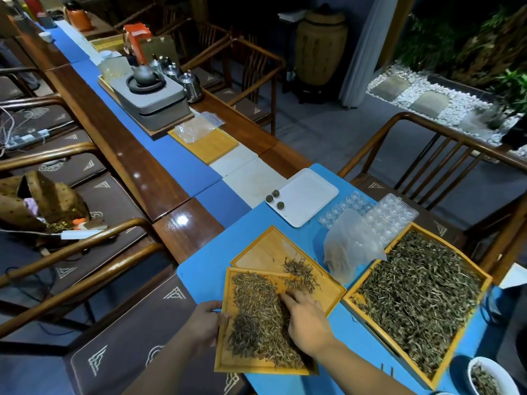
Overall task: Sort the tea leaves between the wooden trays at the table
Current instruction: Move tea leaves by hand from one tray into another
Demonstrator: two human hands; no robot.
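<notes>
Long wooden table [159,178] w/ a blue runner, wooden armchairs both sides, tea gear farther up: grey tea tray w/ a dark teapot [143,74], steel kettles beside it. Near end has a blue mat [199,269] under the work.

Left hand [204,323] grips the left edge of the near wooden tray [225,363], thumb over the rim, fingers curled under; tray's far edge rides up over a second wooden tray [265,249]. Right hand [306,320] lies palm-down in the near tray, fingers loosely spread and flat on the tea leaves [256,315], fingertips toward the far rim. Can't tell if anything is pinched.

Just beyond the right fingertips, a small pile of darker leaves [301,273] sits in the second tray, rest of that tray bare wood. Right of the right hand, apart from it, a large wooden tray [467,332] packed w/ leaves. Beyond that: crumpled plastic bag [349,246], clear blister molds [390,215], white tray [310,195] w/ three small tea balls [275,198]. Bottom right corner, white bowl [496,374] w/ some leaves.
</notes>
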